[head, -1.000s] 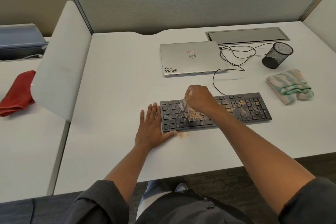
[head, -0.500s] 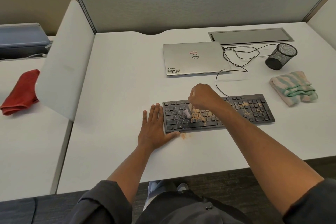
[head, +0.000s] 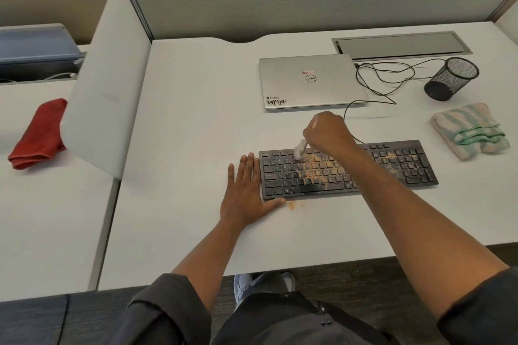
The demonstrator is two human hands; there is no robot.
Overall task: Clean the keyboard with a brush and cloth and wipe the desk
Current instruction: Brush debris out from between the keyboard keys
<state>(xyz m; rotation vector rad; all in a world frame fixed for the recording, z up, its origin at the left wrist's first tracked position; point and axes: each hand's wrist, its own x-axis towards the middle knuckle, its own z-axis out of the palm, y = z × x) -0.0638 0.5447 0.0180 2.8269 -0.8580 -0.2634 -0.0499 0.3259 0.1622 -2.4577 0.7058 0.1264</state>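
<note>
Grey cubicle panels close in our pale counter (head: 182, 126), where a black keyboard (head: 347, 169) lies near the front edge, its middle keys and right-hand block dusted with orange-brown crumbs (head: 316, 169). Our right hand (head: 326, 130) curls its grip around a small pale brush (head: 299, 150), whose bristles touch the upper key rows toward the keyboard's left end. Our left hand (head: 246, 190) lies flat on the counter, fingers straight, holding nothing, with the thumb against the keyboard's near-left corner as if to steady it. A small spill of the same crumbs (head: 291, 205) sits on the counter just beside that corner.

We judge the brushing step to be in hand, with much grit left on the keys. The next move calls for short strokes that draw the debris off the keys without driving it into the gaps.

A striped green-and-cream cloth (head: 471, 131) waits folded to the right of the keyboard, untouched, so the wiping of keyboard and counter is not yet begun. Farther back lie a closed silver laptop (head: 311, 81), a loose black cable (head: 386, 75) and a black mesh cup (head: 452, 78). A red cloth (head: 37, 134) rests on the neighbouring counter at left.
</note>
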